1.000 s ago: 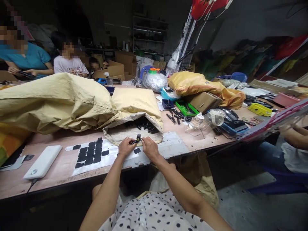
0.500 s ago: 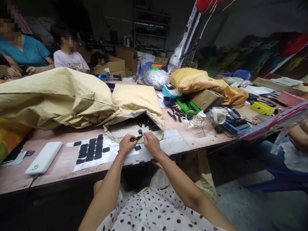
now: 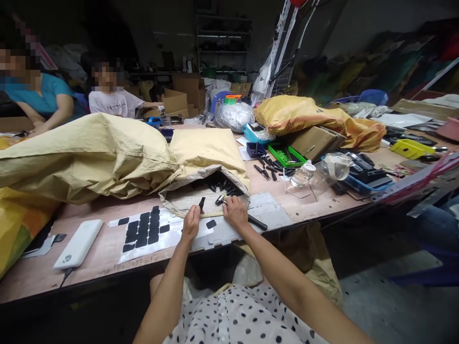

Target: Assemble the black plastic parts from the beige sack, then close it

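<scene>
My left hand is closed in a pinch on a small black pad, held upright just in front of the open sack. My right hand is closed around a slim black tool; its metal tip points toward the sack mouth and its black handle sticks out to the right past my wrist. The tan sack lies open on the table with several black tools inside. A white backing sheet with several black pads lies left of my hands; one loose pad lies between them.
A white power bank with a cable lies at the near left. Big tan sacks cover the left table. A green tray, loose black tools, a clear jar and boxes crowd the right. Other people sit at the far left.
My hands have parted: before they met on one black tool, now the left holds a black pad and the right holds the tool, slightly nearer the sack. The camera shifted a little.
</scene>
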The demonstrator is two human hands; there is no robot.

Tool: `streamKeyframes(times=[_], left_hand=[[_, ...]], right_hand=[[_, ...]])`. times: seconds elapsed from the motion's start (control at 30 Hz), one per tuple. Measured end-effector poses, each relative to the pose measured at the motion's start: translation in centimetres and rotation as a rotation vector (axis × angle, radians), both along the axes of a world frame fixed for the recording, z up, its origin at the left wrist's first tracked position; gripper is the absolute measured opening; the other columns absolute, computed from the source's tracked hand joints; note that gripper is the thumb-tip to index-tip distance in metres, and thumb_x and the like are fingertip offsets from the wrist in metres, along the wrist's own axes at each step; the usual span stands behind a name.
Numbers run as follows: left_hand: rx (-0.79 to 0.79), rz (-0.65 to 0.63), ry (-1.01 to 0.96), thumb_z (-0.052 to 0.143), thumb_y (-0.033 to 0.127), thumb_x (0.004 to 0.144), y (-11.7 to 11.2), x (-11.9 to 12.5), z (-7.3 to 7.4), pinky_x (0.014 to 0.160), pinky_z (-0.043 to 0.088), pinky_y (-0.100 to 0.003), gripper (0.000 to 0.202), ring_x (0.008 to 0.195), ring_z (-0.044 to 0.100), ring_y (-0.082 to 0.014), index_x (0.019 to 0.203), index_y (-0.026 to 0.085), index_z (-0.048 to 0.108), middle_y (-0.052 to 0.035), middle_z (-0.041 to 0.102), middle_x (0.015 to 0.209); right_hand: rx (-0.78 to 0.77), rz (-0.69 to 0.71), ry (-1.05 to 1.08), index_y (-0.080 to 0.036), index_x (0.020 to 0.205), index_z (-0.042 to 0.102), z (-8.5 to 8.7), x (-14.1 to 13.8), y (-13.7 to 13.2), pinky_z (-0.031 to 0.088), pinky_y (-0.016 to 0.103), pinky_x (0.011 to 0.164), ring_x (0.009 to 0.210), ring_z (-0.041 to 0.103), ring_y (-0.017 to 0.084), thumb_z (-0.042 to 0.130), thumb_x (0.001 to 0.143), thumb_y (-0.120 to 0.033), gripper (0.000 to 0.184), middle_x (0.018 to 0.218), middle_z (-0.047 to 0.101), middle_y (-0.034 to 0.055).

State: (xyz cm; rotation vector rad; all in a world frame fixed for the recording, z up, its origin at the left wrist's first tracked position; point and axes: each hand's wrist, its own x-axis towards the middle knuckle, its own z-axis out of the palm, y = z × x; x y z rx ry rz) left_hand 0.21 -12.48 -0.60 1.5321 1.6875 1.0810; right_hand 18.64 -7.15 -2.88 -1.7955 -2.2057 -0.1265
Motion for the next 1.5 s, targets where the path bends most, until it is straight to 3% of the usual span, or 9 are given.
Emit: streamKeyframes(times=[0.17,0.3,0.47,0.63,0.77,0.93,1.1,1.27,1.5], left_hand=[[-0.047,-0.222,-0.127,0.03,0.056,0.098,-7.4,1.1,-1.2,0.075,0.05,-0.032,0.047,0.073,0.06,-0.0185,0.085,0.023,0.061,-0.0032,0.066,0.077],[-0.201,-0.384,-0.004,0.05,0.056,0.09,-11.7,2.1,-3.1,0.073,0.049,-0.031,0.037,0.075,0.062,-0.0199,0.093,0.023,0.068,-0.0027,0.069,0.079],[-0.429,-0.331,0.299,0.054,0.039,0.09,-12.7,2.9,-5.1,0.079,0.049,-0.031,0.024,0.081,0.069,-0.0214,0.101,0.025,0.07,-0.0025,0.074,0.087],[-0.714,-0.283,0.567,0.047,0.025,0.093,-12.7,2.8,-6.8,0.094,0.048,-0.038,0.034,0.116,0.068,-0.0309,0.119,0.017,0.068,-0.0178,0.073,0.12],[-0.749,-0.396,0.545,0.055,0.025,0.086,-12.8,2.6,-6.0,0.091,0.051,-0.04,0.035,0.111,0.07,-0.0329,0.117,0.017,0.069,-0.0188,0.075,0.115],[-0.611,-0.593,0.02,0.053,0.049,0.087,-8.0,2.5,-0.8,0.062,0.05,-0.029,0.034,0.064,0.068,-0.0188,0.092,0.021,0.071,-0.0033,0.076,0.077],[-0.175,-0.018,0.051,0.058,0.044,0.083,3.7,2.7,3.5,0.07,0.05,-0.03,0.026,0.076,0.068,-0.0205,0.089,0.021,0.068,-0.0044,0.075,0.081],[-0.278,0.311,0.31,0.066,0.037,0.075,11.5,4.6,3.8,0.08,0.051,-0.04,0.024,0.102,0.07,-0.033,0.094,0.022,0.068,-0.0136,0.076,0.103],[-0.327,0.309,0.463,0.069,0.035,0.073,13.0,4.6,2.2,0.076,0.052,-0.043,0.029,0.099,0.071,-0.0374,0.097,0.019,0.071,-0.02,0.075,0.102]], right_hand=[[0.003,-0.002,0.002,-0.02,0.108,0.066,0.2,-0.1,0.0,0.037,0.035,0.082,0.096,0.05,0.025,0.052,0.097,-0.032,0.022,0.103,0.06,0.0096],[0.002,-0.005,0.006,-0.02,0.109,0.066,0.2,-0.2,-0.1,0.037,0.035,0.082,0.096,0.049,0.025,0.052,0.098,-0.033,0.022,0.103,0.06,0.0097],[-0.009,0.009,0.019,-0.019,0.111,0.066,0.3,-0.2,0.0,0.037,0.035,0.081,0.097,0.049,0.025,0.05,0.098,-0.032,0.025,0.104,0.06,0.0108],[-0.023,0.007,0.02,-0.019,0.111,0.066,0.5,-0.2,0.0,0.037,0.035,0.081,0.096,0.05,0.025,0.05,0.098,-0.031,0.025,0.104,0.06,0.0111],[-0.012,0.009,0.015,-0.019,0.11,0.066,0.5,-0.3,-0.1,0.037,0.035,0.081,0.097,0.05,0.026,0.05,0.097,-0.031,0.024,0.104,0.06,0.0111],[-0.008,0.009,0.02,-0.019,0.107,0.066,0.5,-0.4,-0.3,0.038,0.036,0.082,0.097,0.05,0.026,0.05,0.097,-0.03,0.022,0.103,0.061,0.011],[-0.006,0.011,0.018,-0.02,0.107,0.066,0.7,-0.5,-0.5,0.038,0.036,0.081,0.097,0.05,0.025,0.051,0.096,-0.029,0.02,0.102,0.06,0.0102],[-0.015,0.006,0.013,-0.02,0.106,0.065,0.6,-0.7,-0.4,0.039,0.035,0.079,0.096,0.051,0.025,0.052,0.096,-0.029,0.019,0.102,0.06,0.0093],[-0.01,0.012,0.014,-0.021,0.106,0.065,0.6,-0.6,-0.5,0.039,0.036,0.079,0.095,0.051,0.025,0.051,0.096,-0.03,0.02,0.101,0.06,0.0097]])
